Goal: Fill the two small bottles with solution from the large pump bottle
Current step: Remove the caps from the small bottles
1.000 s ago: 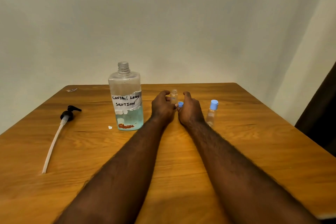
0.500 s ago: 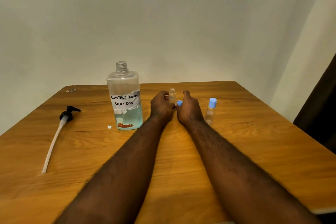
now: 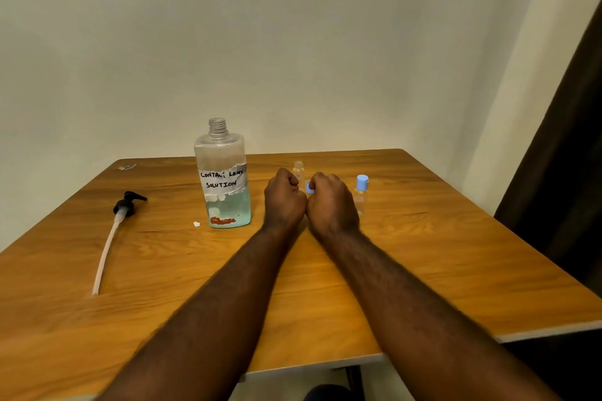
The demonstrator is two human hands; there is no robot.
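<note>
you are just starting: your left grip (image 3: pixel 285 198) is holding the uncapped small bottle (image 3: pixel 298 169) just right of the open big bottle (image 3: pixel 224 179), your right grip (image 3: pixel 332 205) is pinching its blue cap (image 3: pixel 309 187), and both fills are seemingly waiting.

Smooth grained wooden desk (image 3: pixel 423 254) with a soft sheen, clear glossy plastic large bottle (image 3: pixel 222 159) with torn paper label (image 3: pixel 222 180), matt blue plastic cap (image 3: pixel 362 182), black plastic pump head (image 3: pixel 127 202)
</note>
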